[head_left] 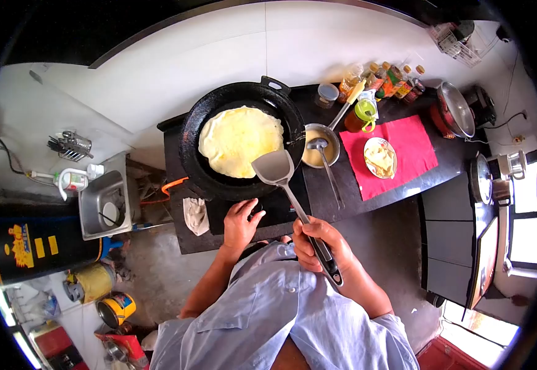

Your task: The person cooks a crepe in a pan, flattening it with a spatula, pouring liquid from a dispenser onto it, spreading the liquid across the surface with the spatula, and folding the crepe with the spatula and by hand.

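A pale yellow pancake (241, 142) lies flat in a large black wok (189, 132) on the stove. My right hand (324, 243) is wrapped round the handle of a spatula (274, 166), whose grey blade is over the wok's near right edge, by the pancake. My left hand (242, 223) is at the stove's front edge below the wok, fingers apart, holding nothing. To its left lies a crumpled cloth (196, 216). Right of the wok, a small pot (335, 148) holds pale batter and a ladle (325, 159).
A plate of folded pieces (380, 158) rests on a red cloth (413, 145). Behind are a green-lidded jar (362, 116) and several bottles (392, 80). A red pan (455, 110) stands at the right, a steel sink (105, 206) at the left.
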`<state>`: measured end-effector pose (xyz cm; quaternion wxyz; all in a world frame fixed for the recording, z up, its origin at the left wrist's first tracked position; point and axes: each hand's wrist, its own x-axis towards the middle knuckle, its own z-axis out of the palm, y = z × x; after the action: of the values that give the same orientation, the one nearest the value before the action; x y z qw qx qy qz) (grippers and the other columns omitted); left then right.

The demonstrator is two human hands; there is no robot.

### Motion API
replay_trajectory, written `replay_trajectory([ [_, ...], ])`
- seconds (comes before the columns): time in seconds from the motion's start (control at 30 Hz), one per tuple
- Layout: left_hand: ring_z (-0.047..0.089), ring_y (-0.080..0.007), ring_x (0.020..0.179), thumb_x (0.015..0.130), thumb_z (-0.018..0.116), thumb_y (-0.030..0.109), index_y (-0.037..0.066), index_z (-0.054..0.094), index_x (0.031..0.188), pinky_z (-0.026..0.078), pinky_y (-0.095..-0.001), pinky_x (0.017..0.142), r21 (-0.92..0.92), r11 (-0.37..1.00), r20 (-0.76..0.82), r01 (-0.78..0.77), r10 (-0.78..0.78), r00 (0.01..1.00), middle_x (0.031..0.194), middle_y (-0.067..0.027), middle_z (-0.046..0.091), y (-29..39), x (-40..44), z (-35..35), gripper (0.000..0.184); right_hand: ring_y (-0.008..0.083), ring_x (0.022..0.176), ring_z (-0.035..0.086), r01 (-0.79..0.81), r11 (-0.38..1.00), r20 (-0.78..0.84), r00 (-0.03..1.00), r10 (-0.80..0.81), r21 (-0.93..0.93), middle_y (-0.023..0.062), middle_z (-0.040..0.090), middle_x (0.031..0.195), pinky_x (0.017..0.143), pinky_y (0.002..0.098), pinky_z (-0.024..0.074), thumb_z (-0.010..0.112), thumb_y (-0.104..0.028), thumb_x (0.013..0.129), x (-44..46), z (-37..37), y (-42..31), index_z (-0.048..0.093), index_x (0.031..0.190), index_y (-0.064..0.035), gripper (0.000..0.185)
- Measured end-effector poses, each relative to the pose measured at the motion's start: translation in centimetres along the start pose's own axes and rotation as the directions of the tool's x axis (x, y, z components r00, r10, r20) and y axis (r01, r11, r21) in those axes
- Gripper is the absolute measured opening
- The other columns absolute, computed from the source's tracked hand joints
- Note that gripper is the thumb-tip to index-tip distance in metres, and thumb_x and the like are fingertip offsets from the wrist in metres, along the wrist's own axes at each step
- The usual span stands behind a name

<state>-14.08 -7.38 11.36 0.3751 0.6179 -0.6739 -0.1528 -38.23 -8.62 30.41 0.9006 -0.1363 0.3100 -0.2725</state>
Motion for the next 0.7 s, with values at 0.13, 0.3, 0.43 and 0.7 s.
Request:
replay_trajectory([
  [0.13, 0.071, -0.0352, 0.101, 0.085, 0.084, 0.022, 0.002, 0.074, 0.116, 0.058, -0.0422, 0.089, 0.043, 0.999, 0.004, 0.023, -0.023, 1.000, 0.113, -0.0167, 0.075, 0.6, 0.1, 0.2, 0.039, 0.0131, 0.045, 0.043, -0.034, 0.999, 0.021, 0.999, 0.035, -0.024, 0.0037, 0.048, 0.062, 0.039, 0.0290, 0.0325, 0.056, -0.029, 0.101, -0.2, -0.7, -1.3, 0.051, 0.088, -0.0065, 0.026],
  [0.3, 0.072, -0.0345, 0.101, 0.084, 0.085, 0.022, 0.003, 0.075, 0.116, 0.058, -0.0418, 0.088, 0.080, 0.996, 0.012, 0.041, -0.042, 0.999, 0.112, -0.0163, 0.075, 1.0, 0.1, 0.2, 0.038, 0.0128, 0.043, 0.041, -0.061, 0.998, 0.048, 0.997, 0.062, -0.018, 0.0035, 0.048, 0.060, 0.039, 0.0287, 0.0325, 0.056, -0.031, 0.101, -0.3, -1.6, -2.2, 0.052, 0.085, -0.0063, 0.030],
  [0.43, 0.072, -0.0341, 0.100, 0.084, 0.085, 0.023, 0.003, 0.075, 0.117, 0.058, -0.0418, 0.088, 0.104, 0.994, 0.018, 0.015, -0.016, 1.000, 0.112, -0.0156, 0.075, 0.5, 0.0, 0.3, 0.039, 0.0127, 0.041, 0.040, -0.080, 0.996, 0.056, 0.995, 0.082, -0.026, 0.0031, 0.047, 0.059, 0.038, 0.0290, 0.0319, 0.056, -0.032, 0.101, -0.3, -2.4, -2.8, 0.051, 0.084, -0.0064, 0.031],
  [0.7, 0.072, -0.0333, 0.102, 0.084, 0.084, 0.023, 0.003, 0.076, 0.117, 0.058, -0.0415, 0.090, 0.113, 0.993, 0.036, 0.013, -0.017, 0.999, 0.113, -0.0145, 0.075, 0.7, 0.3, 0.1, 0.039, 0.0131, 0.040, 0.040, -0.106, 0.993, 0.083, 0.991, 0.110, -0.044, 0.0035, 0.047, 0.057, 0.037, 0.0291, 0.0315, 0.055, -0.031, 0.101, -0.4, -2.6, -3.5, 0.051, 0.079, -0.0067, 0.033],
])
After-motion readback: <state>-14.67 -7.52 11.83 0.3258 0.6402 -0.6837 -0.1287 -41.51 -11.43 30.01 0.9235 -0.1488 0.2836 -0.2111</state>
